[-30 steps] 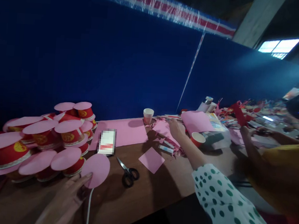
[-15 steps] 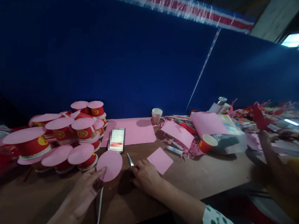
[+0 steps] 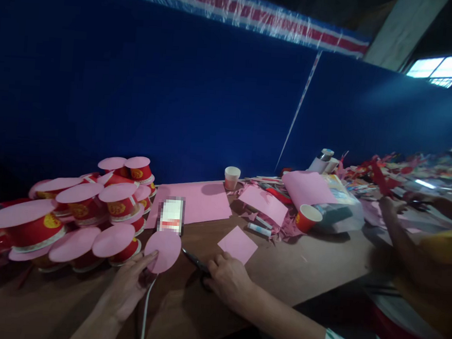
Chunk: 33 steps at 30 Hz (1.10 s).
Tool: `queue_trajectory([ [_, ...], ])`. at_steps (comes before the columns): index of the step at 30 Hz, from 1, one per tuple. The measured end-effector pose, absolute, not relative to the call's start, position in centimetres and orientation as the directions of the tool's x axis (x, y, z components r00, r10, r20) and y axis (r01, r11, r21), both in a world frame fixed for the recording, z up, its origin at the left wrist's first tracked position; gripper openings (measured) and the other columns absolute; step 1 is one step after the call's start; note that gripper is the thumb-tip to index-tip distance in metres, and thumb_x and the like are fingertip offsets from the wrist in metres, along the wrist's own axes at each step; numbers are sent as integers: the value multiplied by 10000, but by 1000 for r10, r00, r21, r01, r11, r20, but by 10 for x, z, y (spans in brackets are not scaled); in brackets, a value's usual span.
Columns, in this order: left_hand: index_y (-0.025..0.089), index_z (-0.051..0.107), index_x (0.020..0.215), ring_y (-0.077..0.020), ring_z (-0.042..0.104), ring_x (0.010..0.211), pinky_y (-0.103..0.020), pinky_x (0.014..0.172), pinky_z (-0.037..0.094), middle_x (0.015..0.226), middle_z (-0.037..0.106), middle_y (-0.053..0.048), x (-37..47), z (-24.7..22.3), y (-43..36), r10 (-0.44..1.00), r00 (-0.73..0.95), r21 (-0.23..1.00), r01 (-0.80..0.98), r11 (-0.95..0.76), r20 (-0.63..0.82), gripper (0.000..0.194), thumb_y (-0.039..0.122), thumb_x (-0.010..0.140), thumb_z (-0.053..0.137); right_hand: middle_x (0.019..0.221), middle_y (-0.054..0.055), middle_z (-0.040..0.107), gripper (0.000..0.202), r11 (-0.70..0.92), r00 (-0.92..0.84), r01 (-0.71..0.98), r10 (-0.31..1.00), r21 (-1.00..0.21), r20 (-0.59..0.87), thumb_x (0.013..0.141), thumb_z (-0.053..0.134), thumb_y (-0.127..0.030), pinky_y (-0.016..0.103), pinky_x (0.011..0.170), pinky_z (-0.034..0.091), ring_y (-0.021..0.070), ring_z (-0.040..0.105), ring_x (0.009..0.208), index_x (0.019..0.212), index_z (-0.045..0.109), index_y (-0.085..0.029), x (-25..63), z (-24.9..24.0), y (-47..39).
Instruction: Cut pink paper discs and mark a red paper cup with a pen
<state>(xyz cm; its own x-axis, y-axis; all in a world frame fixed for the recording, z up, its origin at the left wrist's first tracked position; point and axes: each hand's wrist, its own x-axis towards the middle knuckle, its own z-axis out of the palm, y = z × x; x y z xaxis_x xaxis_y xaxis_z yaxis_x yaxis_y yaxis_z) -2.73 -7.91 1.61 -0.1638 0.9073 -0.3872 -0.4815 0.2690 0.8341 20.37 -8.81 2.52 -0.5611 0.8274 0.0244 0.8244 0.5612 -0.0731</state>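
Note:
My left hand (image 3: 131,281) pinches a round pink paper disc (image 3: 163,252) by its left edge, thumb on top. Dark scissors (image 3: 195,262) lie on the brown table with their tip toward the disc; the fingers of my right hand (image 3: 228,278) are curled at their handles, which are partly hidden. A square pink sheet (image 3: 238,245) lies just beyond my right hand. Behind the disc is a blurred-out phone-like object (image 3: 171,216) on a large pink sheet (image 3: 204,201).
Stacked red cups with pink discs (image 3: 80,200) fill the left. A white cup (image 3: 232,177), paper scraps, a glue stick (image 3: 259,229) and a red cup (image 3: 308,218) stand or lie to the right. A white cable (image 3: 146,308) runs frontward. Another person's hands (image 3: 397,205) work at far right.
The view has shifted slightly. My right hand has moved back from the scissors' blades toward the handles, and more of the scissors shows. My left hand keeps the disc.

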Motion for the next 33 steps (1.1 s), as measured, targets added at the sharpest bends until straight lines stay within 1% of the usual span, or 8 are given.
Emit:
queue_trajectory([
  [4, 161, 606, 732, -85, 607, 541, -147, 445, 494, 679, 658, 21, -23, 21, -58, 907, -204, 832, -507, 224, -369, 146, 76, 649, 690, 823, 85, 635, 190, 529, -531, 846, 847, -64, -16, 805, 604, -303, 291, 636, 483, 218, 610, 781, 902, 597, -140, 201, 24, -88],
  [8, 156, 622, 761, -92, 628, 584, -166, 513, 525, 699, 675, 13, -18, 29, -38, 939, -165, 822, -544, 168, -301, 143, 37, 682, 634, 818, 84, 633, 143, 492, -494, 869, 869, -52, -35, 821, 565, -243, 272, 526, 480, 210, 635, 671, 922, 578, -142, 201, 22, -88],
  [13, 158, 615, 733, -94, 636, 576, -165, 512, 522, 697, 688, 14, -13, 31, -26, 946, -159, 808, -571, 145, -283, 148, 30, 664, 642, 822, 81, 633, 104, 470, -471, 882, 882, -30, -29, 815, 542, -183, 268, 514, 485, 217, 645, 669, 912, 568, -157, 206, 18, -90],
  [19, 148, 626, 798, -97, 637, 612, -174, 558, 507, 744, 699, -9, -4, 27, -28, 978, 6, 829, -530, 178, -207, 190, 90, 636, 706, 891, 119, 641, 208, 423, -425, 905, 903, -52, -56, 818, 512, -155, 258, 524, 471, 225, 652, 707, 1019, 568, -156, 217, 22, -96],
  [23, 138, 635, 790, -88, 620, 596, -159, 544, 472, 707, 696, -6, 1, 28, -25, 981, 44, 845, -502, 185, -189, 220, 122, 600, 744, 927, 96, 639, 335, 347, -377, 905, 922, -246, -88, 825, 499, -206, 270, 588, 459, 215, 647, 715, 1160, 509, -196, 233, 28, -94],
  [25, 133, 644, 811, -96, 620, 596, -159, 525, 453, 710, 697, -11, 1, 29, -23, 982, 31, 856, -487, 177, -185, 264, 112, 573, 756, 922, 80, 646, 307, 318, -377, 860, 923, -399, -76, 829, 464, -161, 254, 658, 448, 200, 637, 788, 1127, 529, -192, 242, 29, -91],
  [29, 137, 658, 825, -103, 611, 610, -180, 568, 456, 716, 694, -12, 1, 33, -31, 985, 51, 870, -462, 171, -166, 266, 135, 578, 757, 916, 56, 656, 261, 299, -364, 683, 930, -666, 44, 855, 396, -132, 242, 707, 436, 169, 613, 823, 1044, 567, -188, 258, 24, -85],
  [33, 153, 663, 908, -104, 602, 655, -198, 611, 462, 788, 694, -31, 4, 37, -47, 974, 119, 876, -426, 226, -193, 281, 219, 643, 733, 835, 35, 657, 239, 214, -289, 516, 955, -829, 66, 850, 403, -151, 229, 647, 451, 148, 606, 736, 1031, 558, -173, 259, 17, -79],
])
